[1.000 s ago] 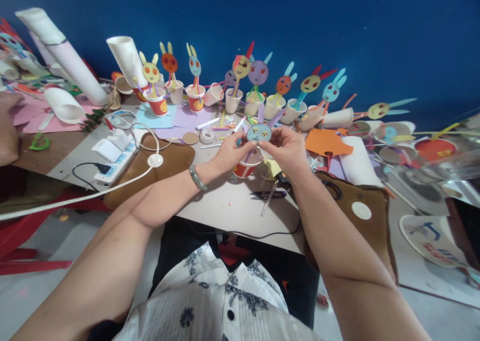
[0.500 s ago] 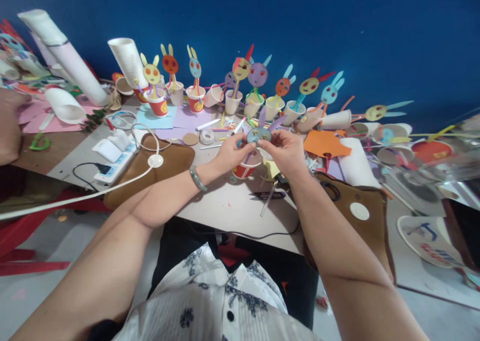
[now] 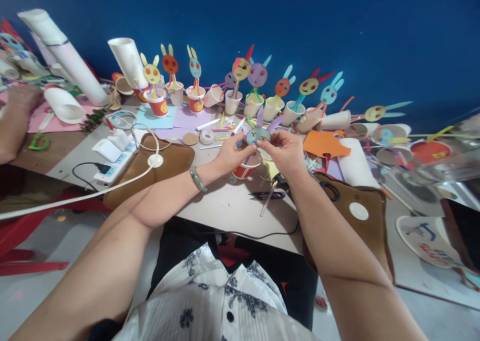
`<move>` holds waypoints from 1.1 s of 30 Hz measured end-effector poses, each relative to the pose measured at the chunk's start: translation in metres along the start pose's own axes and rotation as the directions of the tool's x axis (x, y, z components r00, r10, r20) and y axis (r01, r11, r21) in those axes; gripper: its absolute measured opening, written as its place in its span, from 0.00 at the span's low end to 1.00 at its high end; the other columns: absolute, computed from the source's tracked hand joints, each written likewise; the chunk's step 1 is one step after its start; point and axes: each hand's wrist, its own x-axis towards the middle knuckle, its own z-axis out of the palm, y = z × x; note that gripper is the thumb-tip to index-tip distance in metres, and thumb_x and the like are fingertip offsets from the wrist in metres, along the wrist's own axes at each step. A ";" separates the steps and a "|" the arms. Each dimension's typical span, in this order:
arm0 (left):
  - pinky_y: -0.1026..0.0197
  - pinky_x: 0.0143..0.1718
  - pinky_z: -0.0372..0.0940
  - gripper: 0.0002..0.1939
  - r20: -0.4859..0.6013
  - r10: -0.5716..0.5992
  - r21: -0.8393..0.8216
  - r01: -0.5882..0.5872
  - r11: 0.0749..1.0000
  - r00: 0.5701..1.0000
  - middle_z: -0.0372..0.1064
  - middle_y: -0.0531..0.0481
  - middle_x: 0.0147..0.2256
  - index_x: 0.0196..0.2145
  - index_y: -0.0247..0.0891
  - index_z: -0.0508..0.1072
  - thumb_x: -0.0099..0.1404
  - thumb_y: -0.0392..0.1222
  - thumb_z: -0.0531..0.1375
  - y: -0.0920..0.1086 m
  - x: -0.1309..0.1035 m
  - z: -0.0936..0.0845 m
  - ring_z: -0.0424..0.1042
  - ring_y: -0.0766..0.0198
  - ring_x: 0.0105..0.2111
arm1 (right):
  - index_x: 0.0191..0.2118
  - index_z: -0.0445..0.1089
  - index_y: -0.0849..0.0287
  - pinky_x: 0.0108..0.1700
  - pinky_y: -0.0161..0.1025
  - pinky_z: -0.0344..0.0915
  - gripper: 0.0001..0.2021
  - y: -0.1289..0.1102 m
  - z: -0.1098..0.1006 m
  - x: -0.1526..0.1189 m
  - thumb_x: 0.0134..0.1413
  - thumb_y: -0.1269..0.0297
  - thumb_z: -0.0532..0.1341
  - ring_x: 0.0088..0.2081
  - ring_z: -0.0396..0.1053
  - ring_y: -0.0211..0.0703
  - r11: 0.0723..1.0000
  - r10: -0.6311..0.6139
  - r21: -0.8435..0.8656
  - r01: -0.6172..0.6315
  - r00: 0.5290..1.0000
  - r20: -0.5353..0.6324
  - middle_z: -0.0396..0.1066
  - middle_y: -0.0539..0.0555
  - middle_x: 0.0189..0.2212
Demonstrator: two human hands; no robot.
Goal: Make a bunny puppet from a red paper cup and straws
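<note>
Hands, two: left (image 3: pixel 233 153) and right (image 3: pixel 287 153), both pinching one blue rabbit face (image 3: pixel 258 136), two purple ears, above one red-and-white cup (image 3: pixel 245 168). Badge (image 3: pixel 232 179), one, lettered "HI". Snips (image 3: pixel 268 195), one pair, on surface (image 3: pixel 213 208). Power strip (image 3: pixel 119 166), one, at left.

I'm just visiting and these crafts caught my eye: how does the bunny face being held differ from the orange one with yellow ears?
The held bunny face is light blue with purple ears; the orange bunny face has pale yellow ears. The left hand and right hand hold the first; the second stands above a pale cup. Both are round.
</note>
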 end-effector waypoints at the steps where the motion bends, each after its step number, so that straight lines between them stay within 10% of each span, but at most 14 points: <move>1: 0.57 0.43 0.70 0.15 0.002 0.000 0.004 0.000 1.000 1.000 0.79 0.49 0.35 0.38 0.39 0.74 0.68 0.53 0.70 0.000 0.000 0.000 0.76 0.62 0.37 | 0.27 0.71 0.53 0.35 0.43 0.67 0.22 0.001 0.000 0.000 0.46 0.43 0.77 0.29 0.65 0.41 1.000 0.001 0.004 -0.001 1.000 -0.005 0.70 0.49 0.25; 33: 0.53 0.47 0.71 0.14 -0.122 0.051 0.076 -0.042 0.996 0.991 0.79 0.45 0.37 0.37 0.39 0.74 0.70 0.53 0.68 -0.006 0.008 -0.015 0.76 0.57 0.40 | 0.34 0.76 0.54 0.42 0.46 0.75 0.23 0.008 -0.010 0.001 0.47 0.38 0.75 0.33 0.74 0.45 0.995 -0.028 -0.095 0.025 0.999 -0.026 0.78 0.52 0.30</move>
